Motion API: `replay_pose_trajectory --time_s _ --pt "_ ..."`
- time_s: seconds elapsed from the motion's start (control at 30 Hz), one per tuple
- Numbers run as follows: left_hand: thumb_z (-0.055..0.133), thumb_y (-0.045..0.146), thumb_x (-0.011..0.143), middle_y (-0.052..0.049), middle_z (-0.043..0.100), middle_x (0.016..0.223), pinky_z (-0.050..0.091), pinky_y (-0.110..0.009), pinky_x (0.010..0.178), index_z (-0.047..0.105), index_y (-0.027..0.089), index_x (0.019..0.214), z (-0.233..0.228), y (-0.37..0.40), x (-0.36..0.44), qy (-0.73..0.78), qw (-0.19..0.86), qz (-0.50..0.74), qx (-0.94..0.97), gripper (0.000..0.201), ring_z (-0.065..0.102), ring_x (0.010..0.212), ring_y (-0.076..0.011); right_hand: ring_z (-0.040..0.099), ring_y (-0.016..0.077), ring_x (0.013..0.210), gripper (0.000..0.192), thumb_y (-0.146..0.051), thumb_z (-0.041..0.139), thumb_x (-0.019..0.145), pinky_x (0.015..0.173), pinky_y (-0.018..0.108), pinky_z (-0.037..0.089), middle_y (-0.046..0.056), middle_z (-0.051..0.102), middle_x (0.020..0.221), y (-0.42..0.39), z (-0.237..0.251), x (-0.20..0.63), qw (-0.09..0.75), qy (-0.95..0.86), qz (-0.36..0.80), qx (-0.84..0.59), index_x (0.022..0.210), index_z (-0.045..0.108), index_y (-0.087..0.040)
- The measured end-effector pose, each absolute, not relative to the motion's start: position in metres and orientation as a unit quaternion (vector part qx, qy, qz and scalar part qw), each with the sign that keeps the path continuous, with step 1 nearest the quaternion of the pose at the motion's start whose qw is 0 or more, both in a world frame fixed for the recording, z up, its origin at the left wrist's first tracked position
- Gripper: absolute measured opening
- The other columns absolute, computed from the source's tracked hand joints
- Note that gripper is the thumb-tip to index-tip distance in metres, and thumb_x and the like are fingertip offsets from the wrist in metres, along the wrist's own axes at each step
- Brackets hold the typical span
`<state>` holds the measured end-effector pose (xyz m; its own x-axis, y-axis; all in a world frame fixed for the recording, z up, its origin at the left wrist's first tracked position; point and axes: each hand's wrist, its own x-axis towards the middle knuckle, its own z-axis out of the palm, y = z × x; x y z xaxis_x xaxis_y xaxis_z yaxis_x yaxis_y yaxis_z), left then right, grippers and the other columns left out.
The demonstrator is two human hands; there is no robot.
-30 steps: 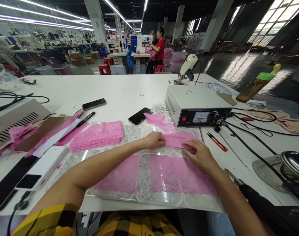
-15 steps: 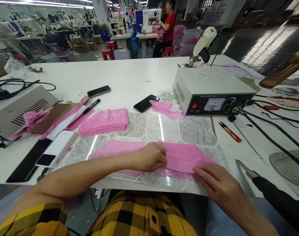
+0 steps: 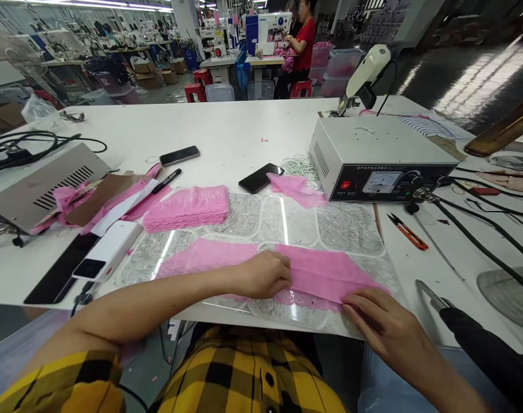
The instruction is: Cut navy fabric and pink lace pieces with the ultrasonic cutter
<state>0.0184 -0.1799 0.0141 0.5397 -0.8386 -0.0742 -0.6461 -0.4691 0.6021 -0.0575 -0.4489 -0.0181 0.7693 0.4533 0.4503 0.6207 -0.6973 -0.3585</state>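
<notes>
A long strip of pink fabric (image 3: pixel 317 271) lies across the clear patterned mat in front of me, with a lacy edge showing along its near side. My left hand (image 3: pixel 265 274) is closed at the strip's middle, fingers curled down onto the cloth. At the strip's right end, my right hand (image 3: pixel 375 312) pinches the near edge between thumb and fingers. Beyond my left forearm sits a neat stack of pink lace-edged pieces (image 3: pixel 188 207). A loose pink scrap (image 3: pixel 299 189) rests close to the grey control box.
The grey control box (image 3: pixel 386 155) stands back right, cables running from it. Orange thread snips (image 3: pixel 408 231) and a black-handled tool (image 3: pixel 468 327) lie right. Phones (image 3: pixel 260 178), a white power bank (image 3: pixel 109 250) and another grey box (image 3: pixel 46 183) are around. A co-worker in red (image 3: pixel 303 46) sits beyond.
The whole view has shifted slightly, with the table things appearing a little further right. Both hands keep their places on the pink fabric.
</notes>
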Motion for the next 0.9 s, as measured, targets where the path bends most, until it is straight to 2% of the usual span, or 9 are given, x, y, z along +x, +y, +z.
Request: replay_pose_trajectory --time_s 0.2,0.43,0.57,0.7,0.9 --pt "0.053 0.007 0.087 -0.003 0.063 0.079 0.044 -0.024 0.072 0.065 0.015 0.068 0.013 -0.179 0.018 -0.453 0.263 -0.17 0.835 0.024 0.057 0.075 -0.0137 0.064 0.0148 0.08 0.012 -0.021 0.055 0.092 0.069 0.025 0.055 0.004 0.066 0.087 -0.414 -0.012 -0.048 0.328 -0.301 -0.136 -0.885 0.099 0.065 -0.023" --pt "0.056 0.011 0.088 -0.003 0.063 0.078 0.043 -0.024 0.073 0.069 0.015 0.074 0.01 -0.179 0.018 -0.461 0.233 -0.151 0.842 0.019 0.057 0.075 -0.0142 0.062 0.015 0.074 0.012 -0.02 0.053 0.092 0.063 0.025 0.053 0.005 0.065 0.083 -0.386 -0.016 -0.036 0.365 -0.311 -0.049 -0.876 0.089 0.065 -0.021" --pt "0.057 0.012 0.088 -0.003 0.064 0.079 0.044 -0.024 0.075 0.069 0.014 0.076 0.008 -0.179 0.018 -0.456 0.238 -0.15 0.844 0.017 0.058 0.077 -0.0148 0.06 0.0148 0.072 0.008 -0.02 0.056 0.09 0.061 0.026 0.051 0.003 0.063 0.081 -0.384 -0.019 -0.034 0.34 -0.302 -0.046 -0.889 0.086 0.063 -0.021" --pt "0.054 0.012 0.089 -0.003 0.067 0.08 0.045 -0.024 0.076 0.068 0.015 0.079 0.007 -0.176 0.018 -0.438 0.268 -0.155 0.844 0.017 0.059 0.077 -0.0144 0.057 0.0141 0.065 0.014 -0.018 0.051 0.091 0.057 0.026 0.047 0.002 0.059 0.074 -0.385 -0.024 -0.036 0.283 -0.29 -0.096 -0.909 0.081 0.06 -0.02" --pt "0.047 0.011 0.089 -0.002 0.067 0.079 0.044 -0.023 0.074 0.065 0.014 0.08 0.009 -0.173 0.019 -0.402 0.304 -0.18 0.845 0.02 0.058 0.073 -0.0129 0.058 0.0151 0.067 0.011 -0.018 0.049 0.09 0.057 0.026 0.047 0.002 0.059 0.076 -0.402 -0.031 -0.047 0.218 -0.244 -0.154 -0.932 0.086 0.06 -0.02"
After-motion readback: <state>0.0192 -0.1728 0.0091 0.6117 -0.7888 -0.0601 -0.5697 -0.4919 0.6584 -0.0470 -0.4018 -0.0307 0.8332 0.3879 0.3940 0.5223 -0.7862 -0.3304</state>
